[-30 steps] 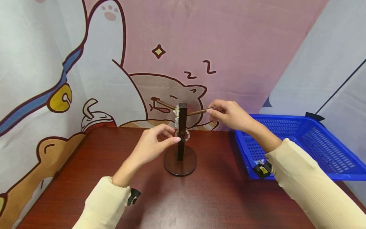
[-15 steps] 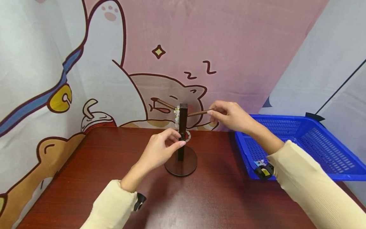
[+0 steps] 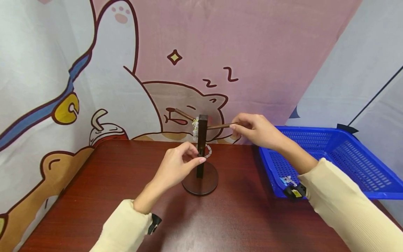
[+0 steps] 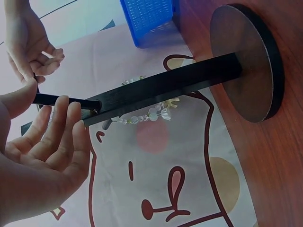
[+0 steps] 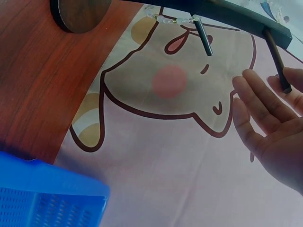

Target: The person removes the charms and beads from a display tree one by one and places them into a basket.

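A dark wooden stand (image 3: 202, 136) with a round base (image 3: 199, 189) and several side pegs stands upright on the table. My left hand (image 3: 176, 164) pinches the near peg (image 4: 71, 100) between thumb and fingertips. With the thumb and fingers of my right hand (image 3: 256, 131) I pinch the tip of the right peg (image 3: 220, 126). A clear beaded bracelet (image 3: 195, 126) with yellow pieces hangs beside the post from the far left peg (image 3: 184, 113). Another pale beaded bracelet (image 3: 209, 151) shows behind the post, which hides part of it.
At the right is a blue plastic basket (image 3: 371, 195), with small pale and blue items (image 3: 288, 180) near its left front corner. The reddish-brown table (image 3: 110, 196) runs back to a printed cartoon cloth (image 3: 252, 42).
My left hand has moved right and slightly nearer, onto the near peg. The stand has shifted a little to the right, and my right hand has dropped slightly with its peg.
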